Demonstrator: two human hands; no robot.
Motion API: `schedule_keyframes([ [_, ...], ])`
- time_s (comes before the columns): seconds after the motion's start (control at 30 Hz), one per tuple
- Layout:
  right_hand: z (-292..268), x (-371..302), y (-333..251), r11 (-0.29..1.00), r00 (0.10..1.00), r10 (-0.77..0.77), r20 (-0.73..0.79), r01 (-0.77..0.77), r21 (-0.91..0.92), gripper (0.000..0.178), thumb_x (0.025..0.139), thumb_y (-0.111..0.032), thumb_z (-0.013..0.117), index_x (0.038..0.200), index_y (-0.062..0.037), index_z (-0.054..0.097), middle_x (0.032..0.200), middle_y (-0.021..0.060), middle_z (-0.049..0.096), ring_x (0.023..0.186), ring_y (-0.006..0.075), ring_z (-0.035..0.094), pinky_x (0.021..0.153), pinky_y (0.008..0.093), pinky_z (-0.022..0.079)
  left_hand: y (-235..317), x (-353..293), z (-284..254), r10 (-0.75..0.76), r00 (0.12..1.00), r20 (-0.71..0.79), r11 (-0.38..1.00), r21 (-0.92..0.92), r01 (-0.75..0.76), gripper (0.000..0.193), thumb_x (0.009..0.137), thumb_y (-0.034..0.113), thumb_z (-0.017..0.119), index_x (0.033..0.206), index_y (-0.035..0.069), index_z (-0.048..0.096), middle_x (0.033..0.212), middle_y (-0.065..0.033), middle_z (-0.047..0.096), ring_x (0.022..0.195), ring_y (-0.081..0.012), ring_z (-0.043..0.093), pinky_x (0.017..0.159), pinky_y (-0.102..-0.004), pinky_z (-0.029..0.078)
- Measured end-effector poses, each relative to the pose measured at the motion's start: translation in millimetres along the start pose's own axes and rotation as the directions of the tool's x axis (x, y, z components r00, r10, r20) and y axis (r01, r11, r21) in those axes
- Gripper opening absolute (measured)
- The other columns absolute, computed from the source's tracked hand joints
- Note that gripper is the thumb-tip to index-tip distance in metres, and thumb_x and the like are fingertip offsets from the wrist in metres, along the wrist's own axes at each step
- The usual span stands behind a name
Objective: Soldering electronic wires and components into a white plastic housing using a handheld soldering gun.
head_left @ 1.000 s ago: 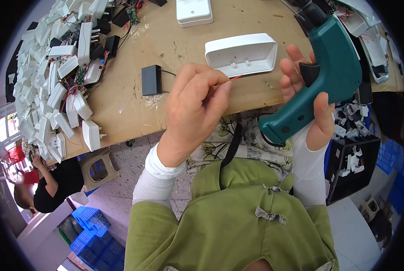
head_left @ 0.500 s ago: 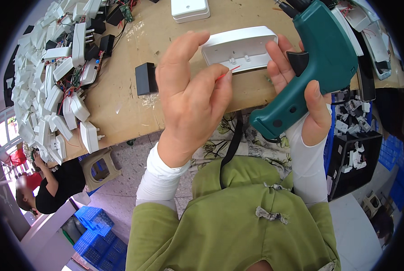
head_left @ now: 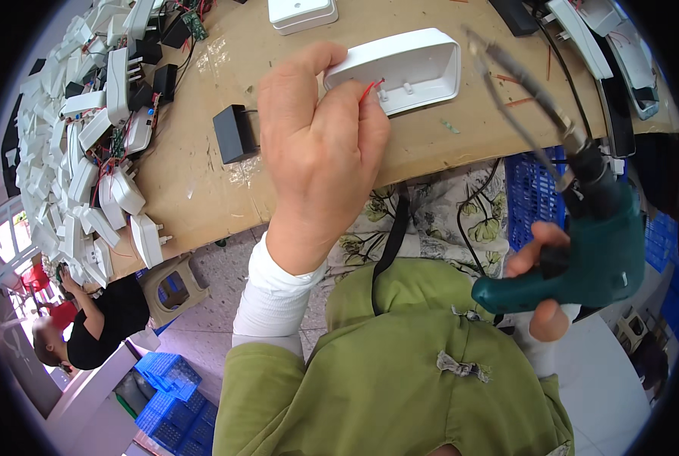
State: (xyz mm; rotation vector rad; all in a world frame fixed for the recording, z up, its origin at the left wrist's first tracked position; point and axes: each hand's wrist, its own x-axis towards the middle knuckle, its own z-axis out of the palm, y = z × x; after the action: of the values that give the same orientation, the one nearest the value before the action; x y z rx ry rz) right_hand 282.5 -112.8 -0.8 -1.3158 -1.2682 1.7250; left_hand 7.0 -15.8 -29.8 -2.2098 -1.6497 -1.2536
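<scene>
My left hand (head_left: 313,144) is over the near left end of an open white plastic casing (head_left: 444,70), its thumb and forefinger pinched on a thin red wire (head_left: 367,92). The forefinger reaches past the casing's left rim. Small posts stand on the casing's inner wall. At the right, beyond the table's front edge, my right hand (head_left: 525,260) is closed round the handle of a dark green soldering gun (head_left: 607,254) with a black trigger. Its metal tip and thin bent feed tube point up and away over the table, slightly blurred.
A large heap of white plug-in casings (head_left: 115,182) with boards and wires covers the table's left. A black box (head_left: 235,134) lies near my left hand; a white box (head_left: 303,14) stands farther back. More casings (head_left: 582,34) lie right. A person (head_left: 108,323) sits far left by blue crates (head_left: 174,403).
My right hand has drawn the soldering gun back toward me and to the right, tilting it so its tip shows. My left hand stays by the casing, still pinching the red wire.
</scene>
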Motion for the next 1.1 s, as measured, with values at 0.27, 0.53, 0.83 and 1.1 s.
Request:
schedule_keyframes([
  [0.27,43,-7,2,0.961,0.976,0.117,-0.184,-0.065,0.27,0.073,0.064,-0.023,0.074,0.125,0.0037,0.042,0.112,0.0134,0.055,0.084,0.0202,0.06,0.071,0.0313,0.051,-3,2,0,0.05,0.999,-0.014,0.997,0.058,-0.049,0.007,0.066,-0.003,0.065,0.072,-0.002,0.062,0.099,-0.0112,0.056,0.065,-0.0156,0.049,0.055,-0.0258,0.041],
  [0.53,46,4,3,0.956,0.975,0.06,-0.215,0.006,0.294,0.069,0.064,-0.015,0.071,0.125,0.0009,0.042,0.117,0.0161,0.052,0.081,0.0185,0.06,0.067,0.0294,0.051,-4,1,-1,0.024,1.0,0.001,0.998,0.052,-0.024,0.007,0.067,-0.002,0.064,0.074,-0.003,0.061,0.099,-0.0113,0.056,0.066,-0.0166,0.047,0.055,-0.026,0.041],
  [0.83,48,10,5,0.951,0.96,-0.045,-0.276,0.126,0.281,0.069,0.064,-0.01,0.068,0.125,0.0021,0.04,0.114,0.0195,0.054,0.074,0.0165,0.061,0.065,0.0273,0.05,-2,2,-1,0.035,0.999,0.01,0.996,0.084,-0.036,0.006,0.069,-0.001,0.065,0.074,-0.002,0.061,0.099,-0.0108,0.056,0.067,-0.0165,0.047,0.057,-0.0264,0.04],
  [1.1,50,12,4,0.977,0.949,-0.043,-0.311,0.105,0.186,0.071,0.066,-0.026,0.071,0.123,0.0039,0.041,0.112,0.0175,0.053,0.069,0.0144,0.057,0.06,0.0251,0.048,2,1,-2,-0.009,1.0,0.02,0.997,0.075,0.008,0.006,0.069,0.0,0.064,0.074,-0.001,0.062,0.1,-0.0101,0.056,0.068,-0.0161,0.046,0.059,-0.027,0.04],
])
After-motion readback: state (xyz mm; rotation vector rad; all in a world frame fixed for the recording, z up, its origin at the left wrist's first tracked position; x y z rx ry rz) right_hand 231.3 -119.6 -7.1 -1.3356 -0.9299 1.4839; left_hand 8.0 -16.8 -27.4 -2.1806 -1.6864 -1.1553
